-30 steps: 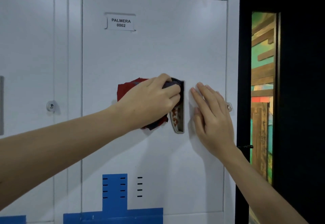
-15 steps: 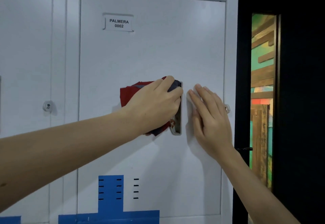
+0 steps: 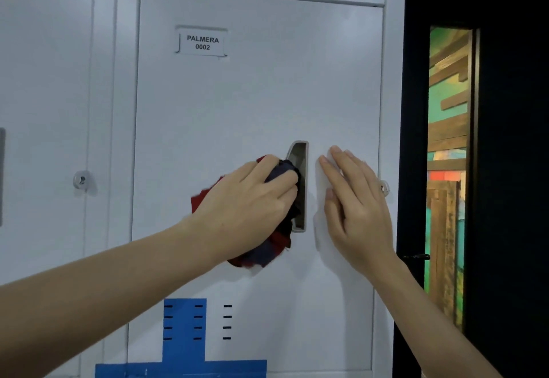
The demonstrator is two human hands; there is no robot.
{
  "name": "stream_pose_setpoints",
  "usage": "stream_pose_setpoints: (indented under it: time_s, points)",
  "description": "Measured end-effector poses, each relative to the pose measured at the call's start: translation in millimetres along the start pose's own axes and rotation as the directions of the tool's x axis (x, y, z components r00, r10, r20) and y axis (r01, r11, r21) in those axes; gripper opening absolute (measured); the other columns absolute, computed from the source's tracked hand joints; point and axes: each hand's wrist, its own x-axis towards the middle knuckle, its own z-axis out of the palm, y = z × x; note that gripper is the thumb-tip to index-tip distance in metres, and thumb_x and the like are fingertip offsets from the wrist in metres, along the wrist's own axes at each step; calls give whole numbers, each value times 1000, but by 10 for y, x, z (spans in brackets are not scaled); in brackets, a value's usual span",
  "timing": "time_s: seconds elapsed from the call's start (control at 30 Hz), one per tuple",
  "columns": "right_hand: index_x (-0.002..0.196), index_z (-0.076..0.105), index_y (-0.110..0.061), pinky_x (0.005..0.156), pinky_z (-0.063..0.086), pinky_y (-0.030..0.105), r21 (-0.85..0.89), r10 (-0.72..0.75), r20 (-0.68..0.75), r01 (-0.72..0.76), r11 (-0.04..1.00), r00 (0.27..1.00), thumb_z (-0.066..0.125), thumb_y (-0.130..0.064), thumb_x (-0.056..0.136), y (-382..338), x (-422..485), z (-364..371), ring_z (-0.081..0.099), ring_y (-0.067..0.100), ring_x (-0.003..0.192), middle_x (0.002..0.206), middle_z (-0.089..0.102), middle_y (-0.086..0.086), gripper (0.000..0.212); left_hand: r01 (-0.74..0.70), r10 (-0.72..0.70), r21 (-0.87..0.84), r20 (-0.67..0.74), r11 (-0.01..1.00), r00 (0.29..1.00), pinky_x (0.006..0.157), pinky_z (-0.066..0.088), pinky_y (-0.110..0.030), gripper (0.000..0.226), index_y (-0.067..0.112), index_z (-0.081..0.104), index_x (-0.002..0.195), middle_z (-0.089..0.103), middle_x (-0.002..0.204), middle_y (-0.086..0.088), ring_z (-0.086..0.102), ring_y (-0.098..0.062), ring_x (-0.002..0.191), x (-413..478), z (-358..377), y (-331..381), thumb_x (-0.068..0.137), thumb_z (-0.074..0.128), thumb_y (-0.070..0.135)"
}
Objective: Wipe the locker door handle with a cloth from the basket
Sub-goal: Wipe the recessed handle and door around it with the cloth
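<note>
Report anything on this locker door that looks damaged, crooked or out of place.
Nothing damaged or spilled. One oddity: a blue patch low on the locker door covers two columns of vent slots, leaving the third bare. The handle, partly behind the cloth, sits straight.

Bunched red-navy cloth (image 3: 261, 251) against recessed handle (image 3: 300, 152)

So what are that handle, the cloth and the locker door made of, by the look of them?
Handle: likely metal, satin grey with a dull sheen along its rim. Cloth: soft fabric, red and dark blue, crumpled, with a frayed edge. Door: probably painted sheet metal, smooth pale matt surface with punched vent slots.
</note>
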Motion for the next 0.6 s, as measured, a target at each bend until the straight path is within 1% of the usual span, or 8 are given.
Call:
stream_pose_setpoints:
  time_s: [0.07,0.13,0.23,0.3,0.4,0.5,0.53,0.6]
  points:
    - [130,49,-2,106,35,46,0,-2,2,2,1000,1000,39,-6,92,0,4,-5,40,26,129,135,49,16,39,16,-16,16,4,1000,1000,66,51,-33,26,9,67,86,63,90,-3,59,-28,85,17,-3,-2,78,42,7]
    - [130,48,-2,106,35,45,-1,2,8,-2,1000,1000,40,-6,92,1,5,-8,39,26,129,135,49,16,40,21,-21,72,0,997,1000,69,49,-33,23,9,65,88,62,92,-3,58,-27,88,100,-15,-48,80,44,9]
    - [131,47,-3,107,34,43,-16,7,9,-7,1000,1000,40,-7,92,14,-1,-4,38,24,130,136,49,15,40,24,-21,131,-24,991,999,70,43,-32,39,8,63,87,61,91,-2,57,-27,91,204,-27,-115,89,25,1]
    - [132,46,-4,108,33,42,-20,4,5,-4,1000,1000,40,-8,92,16,-11,2,39,25,130,136,48,15,40,14,-10,133,-30,991,1000,69,45,-32,43,7,62,84,60,89,-3,57,-27,91,175,-12,-86,89,21,-2]
    - [131,46,-3,109,33,42,-4,8,-4,-8,1000,1000,40,-6,92,9,-10,3,40,26,129,136,48,15,40,-34,35,75,-19,997,999,69,50,-37,38,6,63,81,60,86,-6,58,-30,88,77,7,-16,86,26,3]
    - [131,47,-3,109,32,41,-7,13,6,-13,1000,1000,41,-5,91,5,3,-3,39,27,129,136,48,16,41,-30,30,56,-7,998,1000,65,51,-38,30,5,64,79,60,84,-7,58,-30,83,111,-13,-60,81,34,1]
    - [131,47,-3,110,32,41,-11,15,8,-15,1000,1000,42,-5,90,6,3,-1,39,26,129,136,48,16,41,-25,25,57,-11,998,1000,67,51,-39,28,5,64,80,61,85,-7,58,-30,84,157,-16,-93,81,36,1]
    - [131,48,-3,110,31,41,-14,15,14,-15,1000,1000,42,-4,90,6,-1,-5,39,26,130,136,48,16,41,-10,12,63,-32,998,999,71,51,-38,29,6,64,83,62,89,-6,58,-31,89,219,-28,-136,83,35,3]
